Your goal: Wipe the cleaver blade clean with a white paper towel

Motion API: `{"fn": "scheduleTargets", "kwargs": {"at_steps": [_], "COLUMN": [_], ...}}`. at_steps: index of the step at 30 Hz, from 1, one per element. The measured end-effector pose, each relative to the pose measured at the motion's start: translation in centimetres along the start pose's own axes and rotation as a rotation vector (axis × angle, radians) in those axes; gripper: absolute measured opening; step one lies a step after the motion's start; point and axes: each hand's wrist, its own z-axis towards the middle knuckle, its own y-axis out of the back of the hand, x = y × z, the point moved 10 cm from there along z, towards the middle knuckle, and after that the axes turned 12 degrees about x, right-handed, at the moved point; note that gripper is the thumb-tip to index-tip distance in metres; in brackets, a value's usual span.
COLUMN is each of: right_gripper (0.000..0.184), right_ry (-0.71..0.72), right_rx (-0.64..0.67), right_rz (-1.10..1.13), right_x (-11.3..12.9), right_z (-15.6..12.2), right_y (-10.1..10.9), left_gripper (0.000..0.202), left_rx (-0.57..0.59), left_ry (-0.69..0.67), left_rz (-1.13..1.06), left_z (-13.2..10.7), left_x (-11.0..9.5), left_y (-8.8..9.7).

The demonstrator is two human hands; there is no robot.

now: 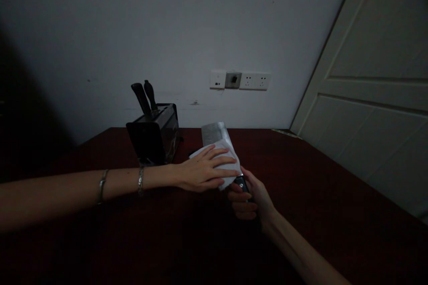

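Observation:
A cleaver lies on the dark red table (317, 187), its broad blade (213, 132) pointing away from me. My right hand (249, 198) is closed round the cleaver's black handle (241, 183). My left hand (205, 168) lies flat with fingers stretched out, pressing a white cloth (224, 146) onto the blade near the handle. Two bracelets sit on my left forearm.
A dark knife block (154, 136) with two black-handled knives (145, 97) stands at the back left of the table. Wall sockets (240, 80) are on the white wall behind. A pale door (374, 98) is at the right.

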Motion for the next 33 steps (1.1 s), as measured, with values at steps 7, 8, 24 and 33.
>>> {"fn": "scheduleTargets", "kwargs": {"at_steps": [7,8,24,33], "right_gripper": [0.047,0.046,0.046,0.045], "right_ry": [0.010,0.010,-0.020,0.008], "right_rx": [0.027,0.033,0.033,0.019], "right_rz": [0.004,0.000,-0.004,-0.031], "right_x": [0.1,0.0,-0.7,-0.3], "right_z": [0.1,0.1,0.2,0.1], "right_y": [-0.4,-0.5,-0.9,-0.6], "left_gripper": [0.042,0.041,0.052,0.052], "left_rx": [-0.031,-0.038,0.040,-0.006], "left_ry": [0.023,0.039,0.192,0.089], "left_rz": [0.017,0.023,0.097,0.100], "left_z": [0.0,0.1,0.9,0.9], "left_x": [1.2,1.6,6.2,0.1], "left_y": [0.5,0.6,1.4,1.1]}}
